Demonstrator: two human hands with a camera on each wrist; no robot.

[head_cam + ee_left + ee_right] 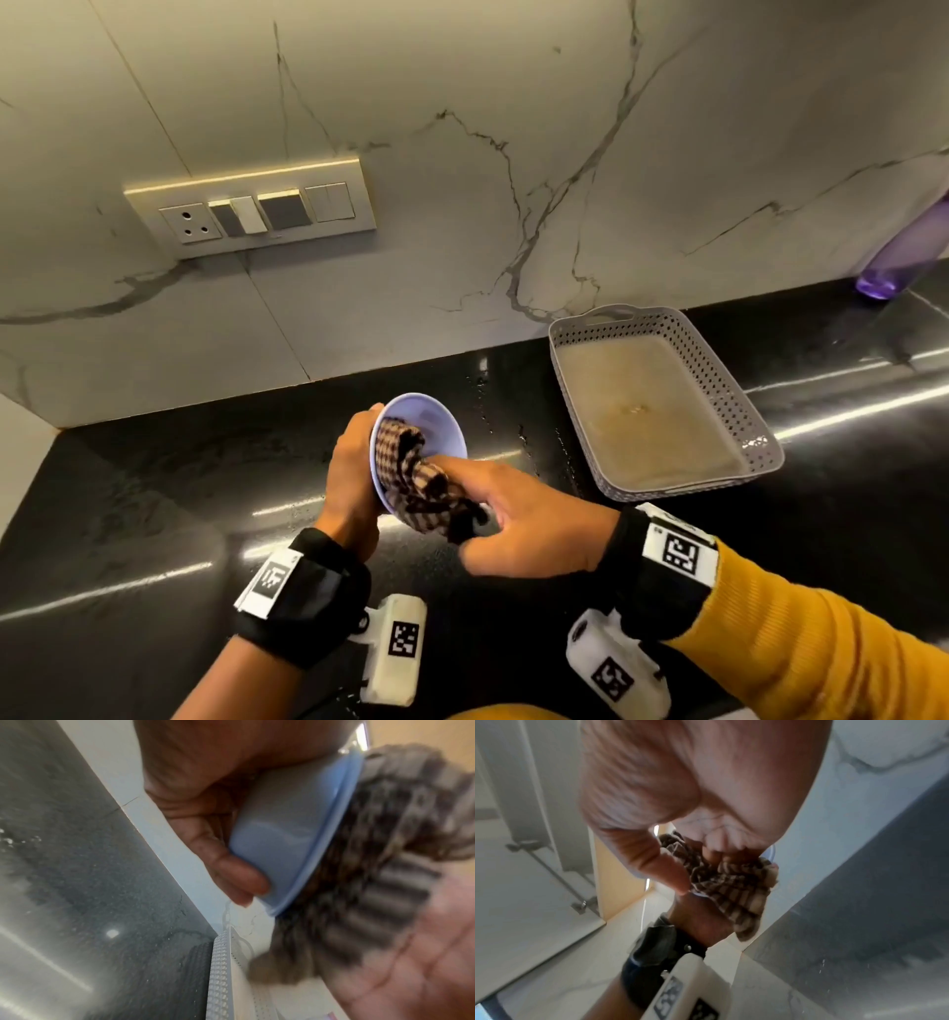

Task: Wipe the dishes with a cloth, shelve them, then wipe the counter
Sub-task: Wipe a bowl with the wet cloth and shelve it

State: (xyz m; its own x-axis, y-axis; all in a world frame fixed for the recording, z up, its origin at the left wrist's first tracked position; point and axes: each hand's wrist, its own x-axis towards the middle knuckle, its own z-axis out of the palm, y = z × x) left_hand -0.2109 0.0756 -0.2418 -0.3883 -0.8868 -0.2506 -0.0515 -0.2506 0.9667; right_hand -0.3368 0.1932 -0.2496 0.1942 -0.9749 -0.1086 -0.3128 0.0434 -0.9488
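The left hand [352,478] holds a small light-blue plastic bowl [436,419] above the black polished stone counter [154,493]. Its fingers [231,870] are curled around the outside wall of the bowl, and the bowl is tilted so that its opening faces the right hand. The right hand [524,519] grips a brown-and-beige checked cloth [411,467], bunched between thumb and fingers, and pushes it into the inside of the bowl. One end of the cloth hangs out under the right palm. Both wrists carry black straps with white marker tags, and the right arm wears a mustard-yellow ribbed sleeve [801,642].

Beyond the right hand, a grey perforated plastic tray [739,411] with handles stands on the counter, well apart from the bowl. Farther to the right, a purple translucent bottle [904,257] stands against the white marble wall [462,103]. Beyond the left hand, a switch panel [251,205] is set in this wall.
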